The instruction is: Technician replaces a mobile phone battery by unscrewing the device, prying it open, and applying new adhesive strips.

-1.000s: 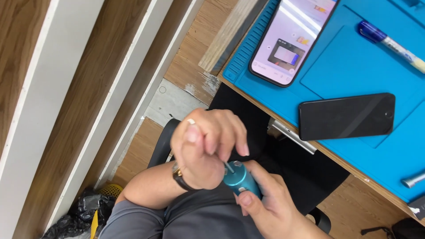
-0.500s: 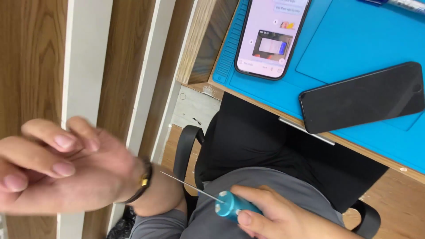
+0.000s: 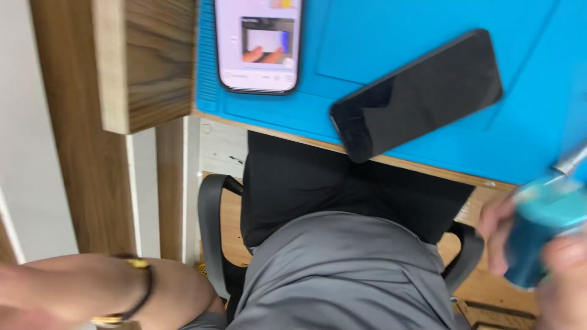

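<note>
Teal round-bodied screwdriver handle [image 3: 544,229] w/ thin metal shaft, blurred, lower right of frame; right hand [image 3: 550,256] fingers wrapped round it. Left hand out of frame at lower left, only wrist w/ black-and-gold band [image 3: 131,290] shows, so can't tell its fingers. Upper frame: blue rubber mat [image 3: 428,91] on wooden table [image 3: 428,171], dark-screen black phone [image 3: 419,91] at mat edge, lit phone [image 3: 257,43] upper left. Wood-slat wall at left

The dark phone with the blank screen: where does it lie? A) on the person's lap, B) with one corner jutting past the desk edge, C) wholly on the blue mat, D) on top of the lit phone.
B: the dark phone lies slanted on the blue mat, its lower left corner past the wooden desk edge, apart from the lit phone.
</note>
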